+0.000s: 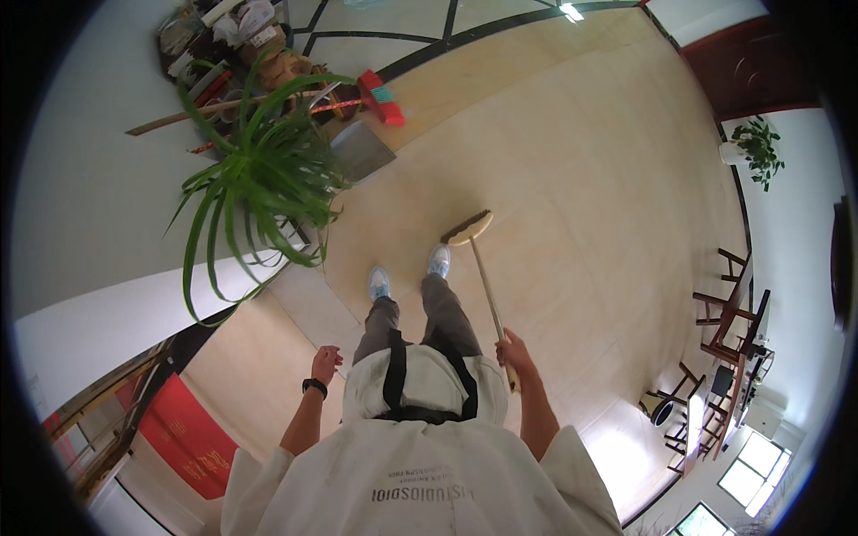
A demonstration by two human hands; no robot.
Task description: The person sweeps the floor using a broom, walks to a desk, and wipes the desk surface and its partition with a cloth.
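Note:
My right hand [515, 352] grips the handle of a push broom [487, 281] near its upper end. The broom's pale head [471, 230], with dark bristles along its far side, rests on the floor just beyond my right shoe [439, 260]. At my left side hangs my left hand [326, 364], with nothing in it and its fingers loosely bent. A dark band circles that wrist. My left shoe [379, 283] stands on the tiles a little behind the right one.
Ahead on the left, a spider plant [251, 171] overhangs a grey dustpan [362, 153] and a red broom head [382, 99]. Behind them lies a pile of clutter [258, 40]. A red mat [188, 435] is at left. Wooden chairs [727, 315] and a bin [655, 409] stand right.

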